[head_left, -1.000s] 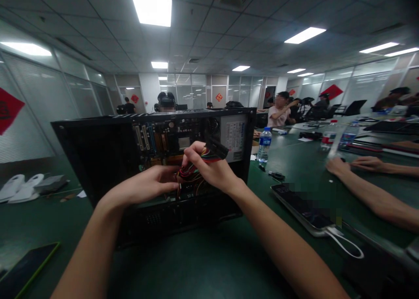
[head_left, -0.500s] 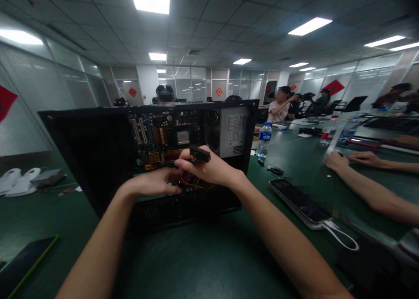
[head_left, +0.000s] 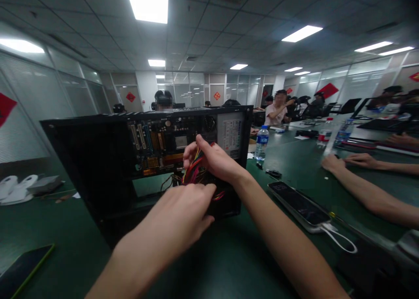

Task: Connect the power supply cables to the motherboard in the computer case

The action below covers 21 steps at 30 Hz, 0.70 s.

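Observation:
An open black computer case (head_left: 81, 121) stands on the green table before me, its motherboard (head_left: 155, 137) and silver power supply (head_left: 234, 131) showing. My right hand (head_left: 216, 159) is closed round a bundle of red, yellow and purple power cables (head_left: 195, 167) in front of the board. My left hand (head_left: 183, 211) is just below and nearer to me, its back toward the camera. It bends over the lower part of the bundle, and its fingertips are mostly hidden, so I cannot see what they grip. More wires (head_left: 218, 196) come out beneath my right hand.
Right of the case are a water bottle (head_left: 262, 144), a small black cable (head_left: 273, 173) and a phone (head_left: 299, 205) with a white cable. Another person's arms (head_left: 369, 176) rest at the right. A green-edged dark device (head_left: 24, 264) lies front left, a grey box (head_left: 44, 184) beyond it.
My left hand has moved out of the case, toward me and right, over the cables. The black connector seen in my right hand is out of sight, and coloured cables now show there.

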Each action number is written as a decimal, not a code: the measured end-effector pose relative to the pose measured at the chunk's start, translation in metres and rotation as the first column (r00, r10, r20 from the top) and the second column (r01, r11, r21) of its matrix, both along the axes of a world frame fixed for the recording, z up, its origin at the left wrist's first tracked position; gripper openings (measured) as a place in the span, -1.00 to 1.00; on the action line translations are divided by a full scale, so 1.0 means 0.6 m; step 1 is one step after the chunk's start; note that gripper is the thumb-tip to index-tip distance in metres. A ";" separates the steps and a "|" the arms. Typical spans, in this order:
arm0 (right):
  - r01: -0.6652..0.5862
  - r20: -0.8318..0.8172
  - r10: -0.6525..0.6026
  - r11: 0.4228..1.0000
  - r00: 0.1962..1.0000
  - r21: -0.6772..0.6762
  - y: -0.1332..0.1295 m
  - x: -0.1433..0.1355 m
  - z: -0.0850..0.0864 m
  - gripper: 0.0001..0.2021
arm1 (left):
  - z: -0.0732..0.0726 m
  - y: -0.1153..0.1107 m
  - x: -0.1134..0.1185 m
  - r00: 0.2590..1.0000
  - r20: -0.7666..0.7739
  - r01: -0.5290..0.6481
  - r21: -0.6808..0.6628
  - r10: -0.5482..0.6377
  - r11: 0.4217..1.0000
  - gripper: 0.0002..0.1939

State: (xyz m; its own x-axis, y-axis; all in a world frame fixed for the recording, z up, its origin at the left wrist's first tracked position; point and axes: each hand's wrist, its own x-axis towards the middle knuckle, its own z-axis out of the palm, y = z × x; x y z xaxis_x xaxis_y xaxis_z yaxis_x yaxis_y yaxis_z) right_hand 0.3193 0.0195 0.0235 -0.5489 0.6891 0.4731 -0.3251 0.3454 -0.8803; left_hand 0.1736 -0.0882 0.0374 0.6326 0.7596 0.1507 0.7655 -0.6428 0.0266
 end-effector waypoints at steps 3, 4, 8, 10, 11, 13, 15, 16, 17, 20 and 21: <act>-0.040 0.123 0.034 0.998 0.992 0.045 -0.007 0.010 0.002 -0.36 | -0.008 0.010 0.021 0.993 -0.121 -0.001 0.004 0.001 1.000 -0.83; -0.034 0.152 0.024 0.997 0.988 0.064 -0.009 0.013 0.003 -0.36 | -0.005 0.013 0.020 0.994 -0.105 0.026 -0.001 -0.026 1.000 -0.80; -0.030 0.124 0.024 0.998 0.992 0.049 -0.005 0.019 0.007 -0.38 | 0.029 0.012 -0.014 0.973 0.222 0.098 -0.131 -0.067 0.987 -0.61; -0.029 0.065 0.028 1.000 0.998 0.008 0.001 0.019 0.008 -0.40 | 0.046 0.011 -0.037 0.924 0.381 0.107 -0.253 -0.003 0.961 -0.55; -0.023 0.038 0.023 1.000 0.999 -0.006 0.003 0.019 0.008 -0.41 | 0.052 0.013 -0.048 0.900 0.435 0.110 -0.306 0.036 0.946 -0.55; 0.003 0.004 -0.003 1.000 1.000 -0.012 0.003 0.018 0.010 -0.43 | 0.056 0.023 -0.064 0.862 0.495 0.083 -0.351 0.110 0.933 -0.53; 0.053 0.007 -0.053 0.998 0.999 0.021 -0.001 0.017 0.013 -0.47 | 0.053 0.039 -0.076 0.848 0.503 -0.002 -0.315 0.169 0.949 -0.51; 0.082 0.016 -0.083 0.995 0.996 0.051 -0.005 0.017 0.014 -0.51 | 0.049 0.047 -0.079 0.847 0.495 -0.052 -0.283 0.192 0.958 -0.50; 0.108 0.029 -0.111 0.991 0.993 0.084 -0.008 0.016 0.016 -0.55 | 0.045 0.055 -0.081 0.849 0.485 -0.093 -0.254 0.210 0.963 -0.49; 0.141 0.068 -0.153 0.979 0.986 0.148 -0.017 0.014 0.019 -0.64 | 0.038 0.068 -0.082 0.861 0.459 -0.138 -0.207 0.221 0.969 -0.45; 0.147 0.075 -0.159 0.977 0.984 0.153 -0.019 0.014 0.019 -0.65 | 0.036 0.069 -0.080 0.864 0.453 -0.142 -0.199 0.220 0.970 -0.45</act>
State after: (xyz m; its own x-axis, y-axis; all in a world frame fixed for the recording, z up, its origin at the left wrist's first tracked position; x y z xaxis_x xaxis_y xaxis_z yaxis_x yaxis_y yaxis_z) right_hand 0.3275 0.0080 0.0350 -0.4853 0.6947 0.5309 -0.1837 0.5126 -0.8387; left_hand 0.1254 -0.0469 0.0593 0.3660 0.8918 0.2660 0.7401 -0.4522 0.4978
